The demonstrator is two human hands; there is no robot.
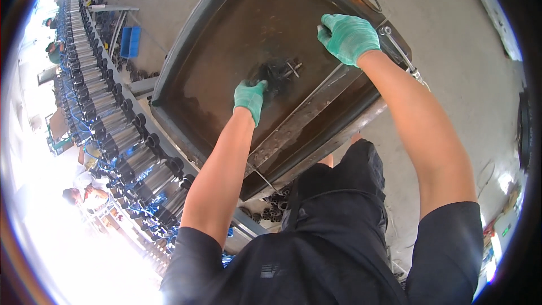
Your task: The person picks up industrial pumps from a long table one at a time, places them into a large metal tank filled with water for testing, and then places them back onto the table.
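A wide dark-grey tank (pixel 189 28) filled with brownish water stands in front of me. My left hand (pixel 249 99), in a green knit glove, reaches down to the water with its fingers closed at a dark part (pixel 275 78). That part lies under the surface and looks blurred; a small metal cross-shaped piece (pixel 293 69) shows at its right end. The left fingertips are partly hidden by the water. Over the tank's right side, my right hand (pixel 348 38), gloved alike, has its fingers curled. Whatever may be inside that grip is hidden.
Across the tank's near side runs a metal beam (pixel 307 110). A metal rod with a round end (pixel 386 31) sits beside my right wrist. Along the left stretches a roller conveyor (pixel 121 113), with a blue bin (pixel 130 42) near it. Dark round parts (pixel 274 208) lie below the tank.
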